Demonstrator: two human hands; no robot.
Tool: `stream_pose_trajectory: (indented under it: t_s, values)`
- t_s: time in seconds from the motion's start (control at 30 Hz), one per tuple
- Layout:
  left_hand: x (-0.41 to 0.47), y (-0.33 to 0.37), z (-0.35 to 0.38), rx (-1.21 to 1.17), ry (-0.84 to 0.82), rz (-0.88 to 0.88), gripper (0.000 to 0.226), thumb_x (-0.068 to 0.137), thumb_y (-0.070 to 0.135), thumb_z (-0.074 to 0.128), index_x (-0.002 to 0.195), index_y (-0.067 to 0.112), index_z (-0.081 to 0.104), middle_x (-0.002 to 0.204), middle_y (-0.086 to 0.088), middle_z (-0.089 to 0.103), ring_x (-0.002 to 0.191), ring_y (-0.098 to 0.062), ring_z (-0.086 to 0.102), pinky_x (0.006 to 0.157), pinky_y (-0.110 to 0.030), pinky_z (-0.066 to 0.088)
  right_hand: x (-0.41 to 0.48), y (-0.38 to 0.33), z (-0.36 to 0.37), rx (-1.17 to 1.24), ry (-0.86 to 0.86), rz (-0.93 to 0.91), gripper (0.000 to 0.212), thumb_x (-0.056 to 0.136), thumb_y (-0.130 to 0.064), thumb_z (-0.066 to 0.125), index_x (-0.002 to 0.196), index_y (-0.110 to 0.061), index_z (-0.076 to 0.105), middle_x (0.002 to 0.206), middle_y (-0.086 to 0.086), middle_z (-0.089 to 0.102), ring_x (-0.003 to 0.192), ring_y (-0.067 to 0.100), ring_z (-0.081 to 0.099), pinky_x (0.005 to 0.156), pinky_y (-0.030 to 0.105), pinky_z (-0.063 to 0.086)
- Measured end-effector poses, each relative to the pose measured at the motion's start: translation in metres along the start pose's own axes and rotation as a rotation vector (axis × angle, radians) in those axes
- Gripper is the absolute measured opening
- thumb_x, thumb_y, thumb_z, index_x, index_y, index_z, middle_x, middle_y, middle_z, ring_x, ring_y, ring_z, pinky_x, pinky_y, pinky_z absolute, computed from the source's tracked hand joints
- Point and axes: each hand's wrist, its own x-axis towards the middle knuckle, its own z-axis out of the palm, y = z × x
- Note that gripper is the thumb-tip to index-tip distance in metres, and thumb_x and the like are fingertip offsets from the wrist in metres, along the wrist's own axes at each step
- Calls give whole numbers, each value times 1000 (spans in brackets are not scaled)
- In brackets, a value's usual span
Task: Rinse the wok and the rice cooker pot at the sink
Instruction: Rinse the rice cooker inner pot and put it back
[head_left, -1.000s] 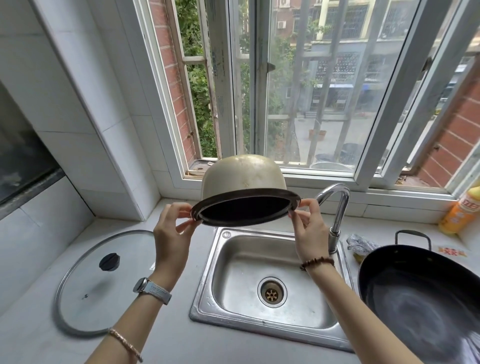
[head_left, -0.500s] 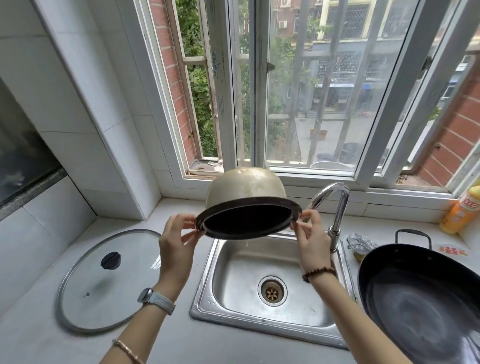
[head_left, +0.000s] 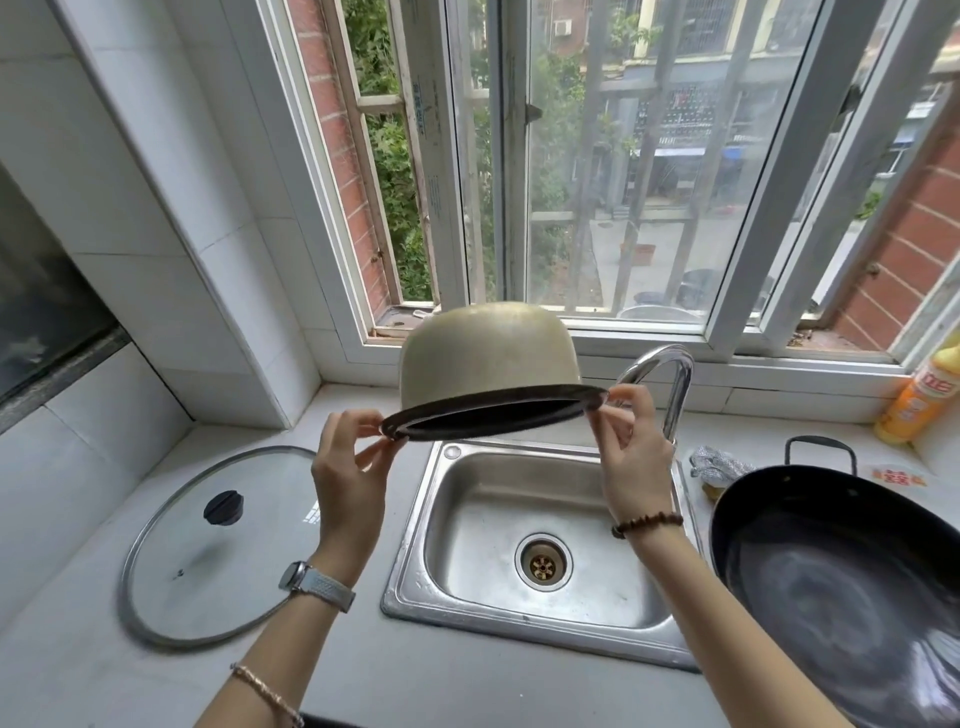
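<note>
Left hand (head_left: 347, 483): pinches the left edge of the pot rim between thumb and fingertips.
Right hand (head_left: 638, 457): pinches the right edge of the same rim.
Rice cooker pot (head_left: 488, 353): upside down, mouth facing down, left side tilted lower, held in the air above the sink (head_left: 410, 571), beside the faucet (head_left: 675, 384).
Wok (head_left: 831, 571): on the counter (head_left: 467, 691) right of the sink, open side up, clear of both hands.
Glass lid (head_left: 218, 561): flat on the counter, left of the sink.
</note>
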Motion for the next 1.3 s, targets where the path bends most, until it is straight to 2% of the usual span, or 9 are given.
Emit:
stream_pose_trajectory:
  t_s: [0.1,0.23,0.37,0.43,0.6,0.83,1.0,1.2,1.3]
  values:
    - [1,3,0,-19,-10,-12,28,79,-1,74,95,15,57,92,-2,55,89,3,57,76,-11,53,1,-2,-4,4,15,-24,12,94,-23,60,98,-24,49,91,6,71,78,12,65,60,-2,40]
    - [-9,-4,1,-14,-84,-89,26,78,-1,75,96,12,61,95,-5,59,86,-5,61,73,-13,54,-4,24,-4,-75,-76,102,13,93,-19,62,95,-25,50,84,0,72,71,8,64,55,4,41]
    - [-12,-1,-3,-36,-84,-165,28,77,1,77,95,17,62,94,-5,65,85,-9,62,70,-11,51,1,28,-4,-88,-89,93,11,92,-25,63,94,-27,52,77,-5,71,69,8,66,57,15,41]
    - [-6,1,-9,-82,-101,-252,30,79,5,77,101,20,64,96,-2,68,89,-9,65,73,-16,52,8,24,-4,-87,-110,73,11,91,-29,63,94,-26,53,74,-1,69,68,10,66,57,14,43]
    - [3,-4,-22,-144,-201,-388,42,78,1,76,111,27,68,97,-3,72,90,-17,69,79,-29,55,19,21,0,-156,-204,104,16,89,-35,65,97,-23,58,71,4,66,68,17,65,65,29,50]
    - [-1,-16,-39,-367,-335,-589,39,80,-9,70,117,4,67,103,-25,69,90,-30,68,72,-24,57,2,18,3,-184,-252,210,14,88,-34,66,93,-21,64,75,6,69,71,20,67,67,30,53]
    - [6,-27,-51,-412,-450,-638,33,82,-6,68,114,2,68,102,-26,70,93,-33,68,75,-25,57,-18,12,6,-128,-242,373,27,90,-37,62,100,-13,70,84,5,72,79,21,69,80,46,58]
    - [6,-27,-65,-480,-586,-685,26,84,-6,65,110,-2,67,95,-18,71,82,-20,71,74,-21,58,-57,-11,-3,-77,-167,469,25,95,-28,57,75,-20,70,70,1,70,66,17,64,76,41,58]
    - [1,-21,-63,-516,-655,-704,21,83,-6,65,102,3,69,89,-13,73,79,-15,71,71,-19,57,-81,-20,-15,-39,-92,503,25,96,-22,56,76,-19,69,66,-3,66,60,10,59,64,27,55]
